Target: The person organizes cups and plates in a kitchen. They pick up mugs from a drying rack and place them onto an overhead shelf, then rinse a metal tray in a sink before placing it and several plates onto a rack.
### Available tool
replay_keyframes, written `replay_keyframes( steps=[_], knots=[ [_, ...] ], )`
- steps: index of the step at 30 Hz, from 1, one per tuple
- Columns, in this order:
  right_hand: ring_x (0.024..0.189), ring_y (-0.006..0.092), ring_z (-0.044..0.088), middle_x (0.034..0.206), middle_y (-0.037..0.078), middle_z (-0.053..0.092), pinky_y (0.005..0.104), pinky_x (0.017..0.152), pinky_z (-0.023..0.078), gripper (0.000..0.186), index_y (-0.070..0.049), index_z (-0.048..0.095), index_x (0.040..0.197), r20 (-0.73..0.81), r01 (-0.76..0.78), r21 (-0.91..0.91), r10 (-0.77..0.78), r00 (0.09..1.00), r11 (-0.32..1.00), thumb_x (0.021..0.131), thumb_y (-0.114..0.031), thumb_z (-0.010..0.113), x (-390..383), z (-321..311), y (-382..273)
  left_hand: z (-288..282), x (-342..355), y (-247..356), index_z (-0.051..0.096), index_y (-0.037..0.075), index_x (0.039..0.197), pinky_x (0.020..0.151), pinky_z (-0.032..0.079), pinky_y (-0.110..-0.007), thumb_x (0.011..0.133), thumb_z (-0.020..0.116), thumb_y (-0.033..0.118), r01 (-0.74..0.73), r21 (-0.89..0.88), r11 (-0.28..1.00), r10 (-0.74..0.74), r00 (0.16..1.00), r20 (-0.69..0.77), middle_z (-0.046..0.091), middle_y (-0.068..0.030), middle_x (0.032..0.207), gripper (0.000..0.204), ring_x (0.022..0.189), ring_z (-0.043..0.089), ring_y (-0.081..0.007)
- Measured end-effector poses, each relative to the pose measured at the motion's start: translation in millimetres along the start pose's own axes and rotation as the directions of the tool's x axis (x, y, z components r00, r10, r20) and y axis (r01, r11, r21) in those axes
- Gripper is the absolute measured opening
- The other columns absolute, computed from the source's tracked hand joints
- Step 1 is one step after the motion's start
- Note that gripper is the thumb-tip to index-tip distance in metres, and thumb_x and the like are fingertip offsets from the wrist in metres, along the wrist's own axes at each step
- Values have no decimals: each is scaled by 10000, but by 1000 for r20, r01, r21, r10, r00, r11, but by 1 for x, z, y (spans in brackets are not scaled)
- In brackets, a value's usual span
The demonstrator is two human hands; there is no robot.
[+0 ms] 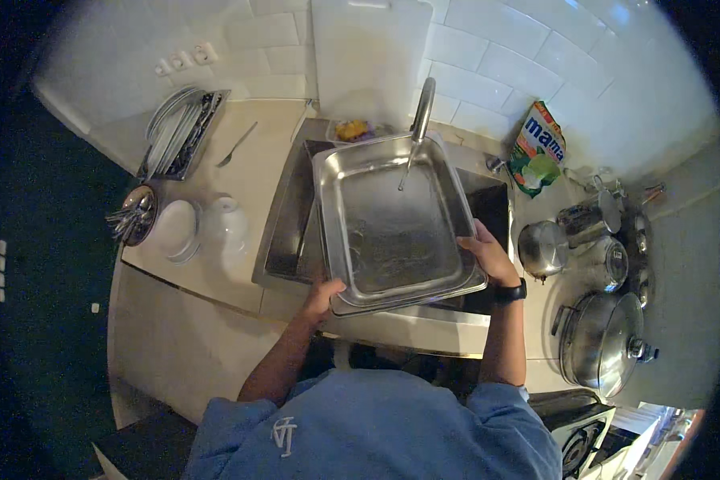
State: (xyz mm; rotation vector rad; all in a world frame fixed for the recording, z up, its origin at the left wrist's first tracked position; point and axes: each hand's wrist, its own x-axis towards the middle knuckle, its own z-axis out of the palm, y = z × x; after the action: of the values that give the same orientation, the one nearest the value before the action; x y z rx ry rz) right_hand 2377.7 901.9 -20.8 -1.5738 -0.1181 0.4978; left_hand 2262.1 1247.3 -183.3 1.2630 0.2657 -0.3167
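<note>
A large rectangular steel pan (392,232) is held tilted over the sink (286,216), with some water on its bottom. My left hand (325,298) grips its near left corner, thumb over the rim. On the right side, my right hand (488,252) holds the rim with the thumb on top and fingers underneath. A second metal edge shows just under the pan's near rim; I cannot tell whether it is another pan. The faucet (424,112) reaches over the pan's far edge, and a thin stream of water falls from it into the pan.
Left counter: plates in a rack (186,132), a fork (238,144), a cutlery bowl (138,214), white bowls (178,228). Right counter: a detergent pouch (538,150), steel pots (542,248), a large lidded pot (604,344). Behind the sink leans a white cutting board (368,60); a stove (580,448) stands at lower right.
</note>
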Motion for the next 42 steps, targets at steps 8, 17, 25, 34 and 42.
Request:
replay_keyframes(
  steps=[8, 17, 25, 34, 42],
  knots=[
    [1027, 157, 491, 1141, 81, 535, 270, 909, 379, 489, 5, 399, 1269, -91, 144, -354, -187, 978, 924, 786, -3, 477, -21, 11, -30, 21, -5, 29, 519, 20, 1109, 796, 447, -329, 783, 610, 166, 124, 84, 989, -126, 992, 18, 587, -74, 926, 369, 865, 565, -191],
    [1134, 198, 461, 1208, 133, 509, 287, 982, 330, 507, 34, 373, 1281, -109, 92, -556, -182, 977, 826, 789, -10, 485, -8, 1, -35, 41, 25, 66, 428, 76, 1234, 711, 480, -356, 861, 570, 374, 18, 89, 996, -18, 1000, 7, 567, -105, 987, 497, 884, 584, -215],
    [1082, 141, 458, 1150, 51, 518, 257, 922, 356, 477, -13, 424, 1244, 12, 221, -241, -225, 974, 945, 770, -5, 480, 39, -26, 13, 44, 59, 67, 486, 78, 1178, 786, 480, -406, 826, 607, 348, 178, -397, 900, -227, 971, -79, 585, -90, 1049, 460, 928, 582, -238],
    [1147, 256, 486, 1230, 137, 530, 339, 977, 363, 423, -17, 458, 1257, 50, 254, -535, -270, 961, 806, 909, -255, 487, 141, -47, 13, 18, 60, 65, 326, 30, 1317, 912, 386, -377, 773, 566, 179, -211, -205, 956, 110, 902, -417, 466, -142, 1206, 613, 1088, 461, -246],
    [1222, 317, 433, 1339, 165, 440, 396, 1036, 333, 433, -68, 472, 1270, 388, 502, -846, -434, 813, 183, 875, -242, 450, 205, -15, -30, 20, 33, 94, 340, -15, 1281, 938, 352, -325, 773, 522, 126, -256, -18, 967, 211, 834, -510, 463, -117, 1192, 558, 1062, 453, -208]
  ],
)
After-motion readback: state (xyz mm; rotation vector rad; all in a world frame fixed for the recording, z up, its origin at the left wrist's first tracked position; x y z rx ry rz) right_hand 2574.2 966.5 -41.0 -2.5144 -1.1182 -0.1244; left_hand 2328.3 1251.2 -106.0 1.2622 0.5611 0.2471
